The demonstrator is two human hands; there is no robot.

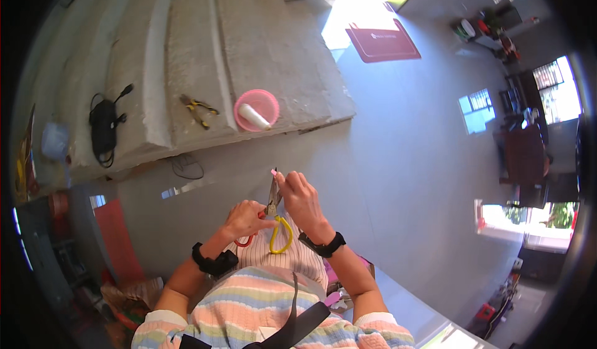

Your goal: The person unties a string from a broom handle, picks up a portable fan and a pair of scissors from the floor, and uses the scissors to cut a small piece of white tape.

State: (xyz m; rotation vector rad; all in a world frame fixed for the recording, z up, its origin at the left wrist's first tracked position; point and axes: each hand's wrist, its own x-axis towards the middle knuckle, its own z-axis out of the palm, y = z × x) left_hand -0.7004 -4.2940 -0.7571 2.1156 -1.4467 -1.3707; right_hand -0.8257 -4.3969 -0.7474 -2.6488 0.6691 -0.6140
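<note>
In front of my lap, a pair of scissors point(271, 210) with metal blades and one red and one yellow loop handle points away from me. My left hand point(244, 219) is closed on it near the pivot and the red handle. My right hand point(301, 198) is closed beside the blades, its thumb and fingers pinched by a small pink piece point(273, 172) with a dark tip. The piece shows just past the fingertips, near the blade ends. What it is cannot be made out, and the right fingers partly cover the blades.
On the concrete steps point(261, 44) ahead lie yellow-and-black pliers point(199, 111), a pink basket point(271, 100) with a white roll point(254, 116), and a black adapter with cable point(104, 128). A thin wire point(188, 167) lies below the steps. A red mat point(384, 42) is far off.
</note>
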